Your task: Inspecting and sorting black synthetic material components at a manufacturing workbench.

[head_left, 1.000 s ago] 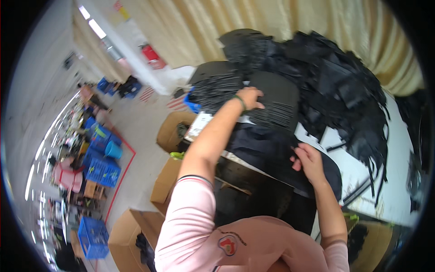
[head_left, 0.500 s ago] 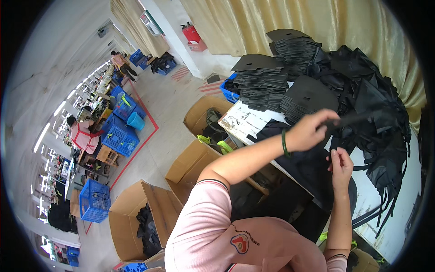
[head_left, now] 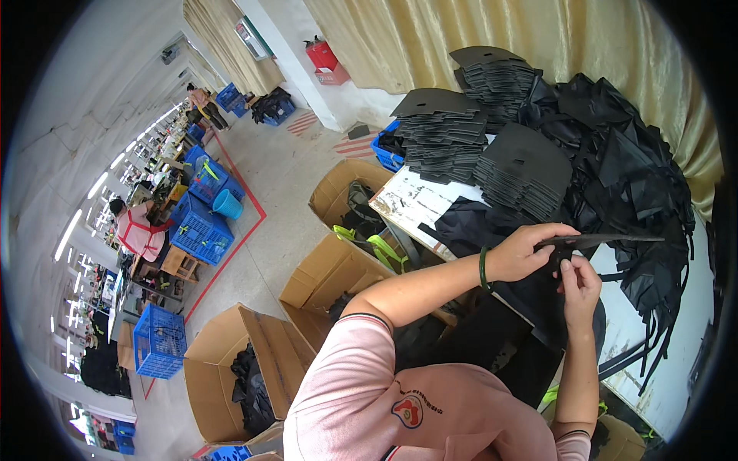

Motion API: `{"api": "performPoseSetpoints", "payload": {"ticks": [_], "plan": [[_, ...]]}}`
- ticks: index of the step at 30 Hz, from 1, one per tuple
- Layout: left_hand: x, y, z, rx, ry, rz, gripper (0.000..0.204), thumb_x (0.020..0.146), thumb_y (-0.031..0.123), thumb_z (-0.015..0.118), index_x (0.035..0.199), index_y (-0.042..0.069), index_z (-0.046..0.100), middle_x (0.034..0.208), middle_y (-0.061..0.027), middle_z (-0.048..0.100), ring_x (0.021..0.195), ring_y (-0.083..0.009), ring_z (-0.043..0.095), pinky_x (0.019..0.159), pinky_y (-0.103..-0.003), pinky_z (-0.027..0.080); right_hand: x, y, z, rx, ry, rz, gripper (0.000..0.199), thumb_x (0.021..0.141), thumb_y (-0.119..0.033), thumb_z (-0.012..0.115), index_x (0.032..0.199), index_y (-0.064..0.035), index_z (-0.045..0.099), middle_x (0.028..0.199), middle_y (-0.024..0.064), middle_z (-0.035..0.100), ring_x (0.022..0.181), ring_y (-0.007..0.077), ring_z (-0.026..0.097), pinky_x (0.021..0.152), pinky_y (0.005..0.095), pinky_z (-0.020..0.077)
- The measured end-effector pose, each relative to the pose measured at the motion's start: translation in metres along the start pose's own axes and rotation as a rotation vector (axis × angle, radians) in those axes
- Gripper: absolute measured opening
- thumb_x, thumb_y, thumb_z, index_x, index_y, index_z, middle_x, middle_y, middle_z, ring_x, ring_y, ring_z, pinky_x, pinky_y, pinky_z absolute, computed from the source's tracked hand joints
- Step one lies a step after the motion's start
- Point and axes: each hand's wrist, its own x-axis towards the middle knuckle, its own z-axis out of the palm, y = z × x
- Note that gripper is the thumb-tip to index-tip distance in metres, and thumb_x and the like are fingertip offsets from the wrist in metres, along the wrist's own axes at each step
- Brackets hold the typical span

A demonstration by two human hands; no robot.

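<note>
My left hand, with a green bangle on the wrist, grips a thin black panel, seen almost edge-on above the table. Just below it, the fingers of my right hand are pinched together on dark cloth under the panel's near end. Black cloth hangs over the table edge beneath both hands. Beyond them stand stacks of matching black panels, each with a small slot. To the right lies a large heap of black fabric pieces with dangling straps.
A worn white table carries the stacks. Open cardboard boxes with dark cloth stand along its left side. Blue crates and a light blue bucket sit across the aisle, where a person works. A yellow curtain hangs behind.
My left hand has moved down toward my right hand, bringing the black panel, blurred before, level above it. The right hand has stayed nearly in place.
</note>
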Motion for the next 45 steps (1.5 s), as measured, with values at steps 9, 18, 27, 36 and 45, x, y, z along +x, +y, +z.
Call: {"api": "performPoseSetpoints", "payload": {"ticks": [9,18,27,36,45], "plan": [[-0.008,-0.002,0.003,-0.166,0.083,-0.008,0.043,0.086,-0.007,0.046,0.129,0.0,0.05,0.113,-0.0097,0.062,0.103,-0.0158,0.06,0.092,-0.03,0.047,-0.008,-0.002,-0.005,0.024,-0.014,-0.107,0.011,0.092,-0.008,0.061,0.096,0.0019,0.063,0.076,0.0011,0.06,0.061,0.0045,0.053,0.052,0.0185,0.0402],[-0.004,0.018,0.009,0.047,0.014,0.065,0.049,0.078,-0.014,0.051,0.124,0.003,0.057,0.114,-0.0122,0.062,0.107,-0.0218,0.061,0.095,-0.032,0.046,-0.008,-0.012,-0.012,0.073,0.047,0.143,0.013,0.09,-0.014,0.058,0.095,-0.0032,0.064,0.069,0.0032,0.061,0.053,0.0047,0.049,0.047,0.0173,0.0371],[-0.006,0.007,0.005,0.534,0.085,0.335,0.048,0.071,-0.012,0.056,0.116,0.002,0.064,0.117,-0.0172,0.063,0.114,-0.0331,0.058,0.104,-0.045,0.04,-0.008,-0.003,-0.002,-0.443,0.129,-0.531,0.029,0.078,-0.008,0.071,0.106,-0.004,0.064,0.104,0.0106,0.066,0.095,0.0274,0.063,0.084,0.0382,0.0488],[-0.011,0.013,0.014,0.397,-0.038,0.178,0.047,0.076,-0.012,0.053,0.12,0.0,0.061,0.12,-0.0166,0.064,0.119,-0.0321,0.057,0.107,-0.046,0.037,-0.01,0.009,-0.011,-0.771,-0.007,-0.618,0.041,0.087,-0.014,0.065,0.125,-0.0056,0.056,0.126,0.0114,0.057,0.116,0.0269,0.054,0.098,0.0375,0.043],[-0.007,0.024,-0.023,0.921,-0.2,0.349,0.062,0.065,-0.008,0.058,0.126,0.004,0.06,0.127,-0.0141,0.06,0.125,-0.0298,0.053,0.109,-0.051,0.033,-0.023,-0.071,-0.076,0.635,-0.139,0.302,0.047,0.088,-0.012,0.065,0.13,-0.0001,0.047,0.105,0.006,0.064,0.079,0.0114,0.065,0.067,0.0224,0.0528]]}}
